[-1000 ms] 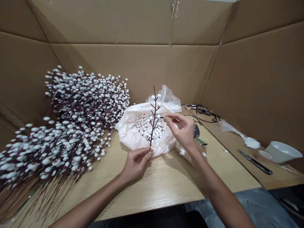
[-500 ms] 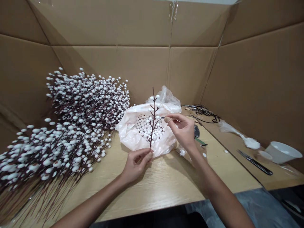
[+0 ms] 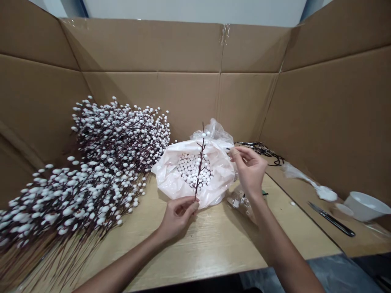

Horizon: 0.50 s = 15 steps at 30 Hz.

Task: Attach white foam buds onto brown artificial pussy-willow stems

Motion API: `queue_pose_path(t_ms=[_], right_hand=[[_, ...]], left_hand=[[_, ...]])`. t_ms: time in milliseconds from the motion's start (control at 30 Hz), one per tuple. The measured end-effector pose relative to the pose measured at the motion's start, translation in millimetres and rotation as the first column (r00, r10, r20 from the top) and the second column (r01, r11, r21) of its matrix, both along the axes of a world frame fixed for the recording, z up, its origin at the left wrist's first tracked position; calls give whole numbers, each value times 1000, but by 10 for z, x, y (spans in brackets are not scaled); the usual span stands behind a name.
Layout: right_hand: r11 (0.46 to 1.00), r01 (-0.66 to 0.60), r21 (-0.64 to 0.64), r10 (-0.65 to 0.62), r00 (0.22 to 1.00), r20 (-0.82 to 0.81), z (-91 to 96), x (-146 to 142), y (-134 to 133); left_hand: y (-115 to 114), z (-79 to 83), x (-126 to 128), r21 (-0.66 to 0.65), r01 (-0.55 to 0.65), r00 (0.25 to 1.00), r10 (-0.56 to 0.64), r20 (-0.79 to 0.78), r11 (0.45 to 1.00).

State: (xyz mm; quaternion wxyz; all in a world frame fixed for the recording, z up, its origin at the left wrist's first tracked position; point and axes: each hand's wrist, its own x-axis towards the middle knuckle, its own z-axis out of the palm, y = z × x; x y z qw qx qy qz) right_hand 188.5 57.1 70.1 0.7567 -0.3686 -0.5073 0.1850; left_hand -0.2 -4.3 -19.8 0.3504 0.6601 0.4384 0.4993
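Between the thumb and fingers of my left hand [image 3: 179, 215] is the lower end of a dark brown artificial twig [image 3: 200, 165], held upright with short side shoots. A few white balls show against its upper part, though I cannot tell which are fixed to it. Behind it lies an open white plastic bag [image 3: 166, 179] full of small white foam balls [image 3: 191, 169]. My right hand [image 3: 250, 169], right of the twig and apart from it, is pinched on a small dark piece [image 3: 228, 150] too small to name.
Bundles of white-berry stems [image 3: 100, 183] fill the left side. At right are dark wires [image 3: 265, 150], a knife [image 3: 331, 218], a white plastic cup [image 3: 366, 205] and a clear bag [image 3: 241, 201] beneath my right forearm. Cardboard walls [image 3: 146, 91] enclose the table.
My right hand has moved right, away from the twig, still pinching the small dark piece. The twig leans slightly more to the right in my left hand. The camera view has tilted up.
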Motion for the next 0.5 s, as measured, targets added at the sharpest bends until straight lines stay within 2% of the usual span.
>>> queue_pose_path(t_ms=[133, 267, 367, 500], right_hand=[[989, 78, 127, -70, 995, -67, 93, 88, -22], [969, -3, 248, 4, 1000, -4, 140, 23, -118], [962, -83, 262, 60, 994, 93, 130, -65, -159], [961, -80, 267, 31, 983, 183, 99, -127, -159]], left_hand=[[15, 6, 16, -12, -18, 1000, 19, 13, 1000], [26, -15, 20, -19, -32, 999, 33, 24, 999], [34, -32, 21, -3, -37, 999, 37, 21, 999], [40, -41, 26, 23, -43, 999, 43, 13, 999]])
